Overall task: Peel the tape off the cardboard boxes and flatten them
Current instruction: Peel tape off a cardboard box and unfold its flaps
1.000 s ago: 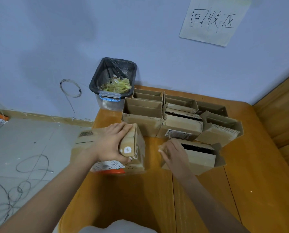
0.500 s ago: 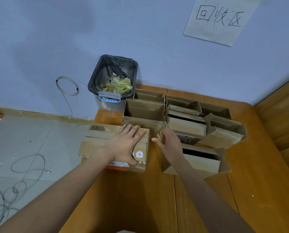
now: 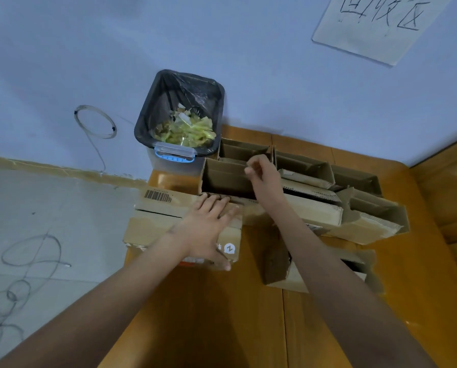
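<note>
Setting: wooden table (image 3: 222, 328) against a blue wall; lined bin (image 3: 181, 116) at the far left corner, scraps inside.
Box in hand: I see the sealed cardboard box (image 3: 169, 221) at the table's left edge, not flattened.
Left hand (image 3: 208, 229): fingers straight, pressing flat on that box's top.
Right hand (image 3: 264, 176): raised over the far boxes, fingertips pinched; whether it holds tape I cannot tell.
Done: opened boxes (image 3: 315, 197) stand right, none visibly flat.
Left: I judge most flattening remains.

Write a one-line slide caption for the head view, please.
Left hand presses flat on a box while right hand reaches toward the bin.
</note>
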Demonstrator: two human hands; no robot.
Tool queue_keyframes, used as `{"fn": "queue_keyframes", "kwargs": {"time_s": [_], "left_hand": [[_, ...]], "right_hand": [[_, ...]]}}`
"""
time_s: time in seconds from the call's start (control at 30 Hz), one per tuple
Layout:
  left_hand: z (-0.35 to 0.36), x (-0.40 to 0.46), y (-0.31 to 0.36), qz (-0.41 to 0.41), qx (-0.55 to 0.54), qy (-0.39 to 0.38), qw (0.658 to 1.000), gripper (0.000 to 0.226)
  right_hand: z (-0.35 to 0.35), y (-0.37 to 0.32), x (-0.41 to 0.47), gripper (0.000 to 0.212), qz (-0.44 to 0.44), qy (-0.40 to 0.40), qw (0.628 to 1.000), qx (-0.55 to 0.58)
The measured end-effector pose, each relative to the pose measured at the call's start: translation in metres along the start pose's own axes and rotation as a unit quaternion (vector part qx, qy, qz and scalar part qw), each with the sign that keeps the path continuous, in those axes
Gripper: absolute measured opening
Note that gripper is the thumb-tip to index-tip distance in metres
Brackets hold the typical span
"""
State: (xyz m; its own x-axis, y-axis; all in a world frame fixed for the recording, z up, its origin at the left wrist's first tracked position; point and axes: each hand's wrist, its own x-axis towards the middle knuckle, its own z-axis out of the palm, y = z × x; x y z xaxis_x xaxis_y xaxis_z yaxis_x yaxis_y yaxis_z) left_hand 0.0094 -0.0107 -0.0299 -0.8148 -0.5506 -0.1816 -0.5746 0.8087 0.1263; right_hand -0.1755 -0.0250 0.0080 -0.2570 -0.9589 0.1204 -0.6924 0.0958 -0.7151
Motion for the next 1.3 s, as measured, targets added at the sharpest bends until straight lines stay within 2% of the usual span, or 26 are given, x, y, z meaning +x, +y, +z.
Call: {"fn": "queue_keyframes", "kwargs": {"time_s": [0.2, 0.33, 0.43, 0.6, 0.73, 0.8, 0.9, 0.97, 1.03, 1.07, 1.1, 1.17, 1.3], "left_hand": [[0.000, 0.005, -0.019, 0.044, -0.050, 0.020, 0.998, 0.115], [0.000, 0.006, -0.020, 0.043, -0.077, 0.027, 0.996, 0.114], [0.001, 0.007, -0.021, 0.039, -0.090, 0.029, 0.995, 0.114], [0.002, 0.009, -0.024, 0.044, -0.086, 0.024, 0.995, 0.116], [0.002, 0.010, -0.025, 0.047, -0.096, 0.026, 0.994, 0.115], [0.002, 0.010, -0.025, 0.046, -0.096, 0.028, 0.994, 0.115], [0.001, 0.010, -0.025, 0.046, -0.097, 0.028, 0.994, 0.114], [0.000, 0.010, -0.025, 0.045, -0.101, 0.031, 0.993, 0.114], [0.000, 0.009, -0.025, 0.043, -0.102, 0.038, 0.993, 0.113], [0.001, 0.009, -0.024, 0.041, -0.103, 0.042, 0.993, 0.112], [0.001, 0.008, -0.024, 0.039, -0.104, 0.046, 0.993, 0.112], [0.001, 0.008, -0.023, 0.037, -0.101, 0.053, 0.993, 0.110], [0.001, 0.008, -0.024, 0.044, -0.077, 0.046, 0.995, 0.110]], "right_hand": [[0.032, -0.016, 0.076, 0.005, -0.004, 0.021, 0.999, -0.048], [0.049, -0.029, 0.120, 0.006, -0.027, 0.002, 1.000, -0.003], [0.067, -0.032, 0.144, 0.003, -0.077, -0.020, 0.995, -0.067], [0.096, -0.027, 0.163, 0.017, -0.123, -0.022, 0.979, -0.161], [0.117, -0.018, 0.163, 0.029, -0.188, -0.112, 0.943, -0.251], [0.123, -0.016, 0.164, 0.036, -0.188, -0.138, 0.930, -0.286], [0.121, -0.026, 0.170, 0.047, -0.114, -0.167, 0.960, -0.194], [0.113, -0.032, 0.180, 0.048, -0.002, -0.195, 0.980, -0.038], [0.098, -0.036, 0.190, 0.041, 0.130, -0.170, 0.959, 0.185], [0.089, -0.035, 0.193, 0.036, 0.168, -0.127, 0.941, 0.264], [0.079, -0.035, 0.193, 0.033, 0.187, -0.082, 0.932, 0.299], [0.064, -0.031, 0.188, 0.025, 0.174, -0.035, 0.948, 0.266], [0.039, -0.024, 0.152, 0.026, 0.084, -0.034, 0.990, 0.105]]}}
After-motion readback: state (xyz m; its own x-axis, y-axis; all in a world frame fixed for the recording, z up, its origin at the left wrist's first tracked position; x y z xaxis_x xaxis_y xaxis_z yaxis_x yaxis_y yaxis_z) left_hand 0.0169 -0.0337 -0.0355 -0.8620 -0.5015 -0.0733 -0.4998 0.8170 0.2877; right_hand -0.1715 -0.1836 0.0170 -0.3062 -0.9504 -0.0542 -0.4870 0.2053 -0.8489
